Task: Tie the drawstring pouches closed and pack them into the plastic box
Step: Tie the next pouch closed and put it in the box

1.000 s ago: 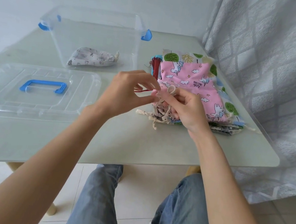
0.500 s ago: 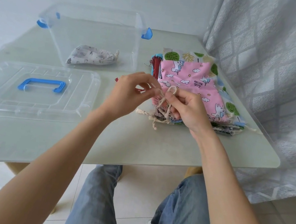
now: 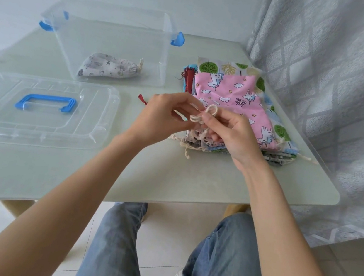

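Pink unicorn-print fabric pouch [image 3: 232,98]: lies atop the stack of flat pouches, right of the clear plastic box [image 3: 110,40].
Cream drawstring cord [image 3: 203,115]: you loop it, apparently for a knot.
Left hand [image 3: 162,118]: pinches the cord.
Right hand [image 3: 231,133]: grips the loops, holding slack.
White patterned tied pouch [image 3: 108,67]: already packed inside the box.

Pink unicorn-print pouch [image 3: 233,95], blue-handled lid [image 3: 46,102]

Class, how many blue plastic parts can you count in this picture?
3: a latch on the box's left end, a latch on its right end, and the handle on the lid.
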A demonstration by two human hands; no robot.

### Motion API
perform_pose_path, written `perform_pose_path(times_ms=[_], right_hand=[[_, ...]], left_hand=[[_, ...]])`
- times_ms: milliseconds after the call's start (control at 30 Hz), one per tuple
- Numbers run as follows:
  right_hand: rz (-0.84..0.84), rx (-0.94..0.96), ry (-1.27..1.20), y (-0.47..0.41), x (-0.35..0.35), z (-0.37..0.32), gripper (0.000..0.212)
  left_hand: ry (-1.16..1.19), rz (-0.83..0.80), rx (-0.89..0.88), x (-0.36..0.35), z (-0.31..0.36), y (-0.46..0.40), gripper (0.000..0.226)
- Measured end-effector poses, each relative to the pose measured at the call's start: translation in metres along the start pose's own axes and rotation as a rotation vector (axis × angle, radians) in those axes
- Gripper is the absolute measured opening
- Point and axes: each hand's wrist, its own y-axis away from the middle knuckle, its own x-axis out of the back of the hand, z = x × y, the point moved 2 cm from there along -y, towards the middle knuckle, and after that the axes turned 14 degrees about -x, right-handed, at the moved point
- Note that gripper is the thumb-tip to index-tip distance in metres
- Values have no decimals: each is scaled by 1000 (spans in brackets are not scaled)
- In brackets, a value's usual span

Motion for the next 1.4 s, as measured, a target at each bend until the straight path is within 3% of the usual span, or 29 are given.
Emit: perform_pose_path(times_ms=[133, 267, 467, 567, 700, 900, 1133, 1267, 1400], right_hand=[[-105, -45, -66, 1, 5, 1, 15], [-156, -38, 2, 3, 10, 3, 2], [-72, 71, 74, 5, 15, -8, 15], [73, 201, 283, 4, 17, -9, 14], [416, 511, 924, 5, 7, -12, 14], [713, 697, 1211, 8, -5, -7, 8], [762, 862, 1127, 11, -17, 3, 15], [616, 760, 848, 7, -7, 4, 3], [510, 650, 692, 5, -1, 2, 7]], left_hand=[[40, 11, 9, -3, 0, 0, 21], [24, -44, -35, -6, -3, 2, 17], [100, -55, -21, -10, -7, -2, 11], [147, -77, 38, -13, -9, -4, 15], [86, -30, 75, -15, -11, -5, 25], [17, 122, 58, -20, -6, -4, 24], [-10, 110, -16, -15, -3, 1, 13], [62, 40, -40, -9, -7, 3, 12], [96, -30, -21, -10, -6, -2, 20]])
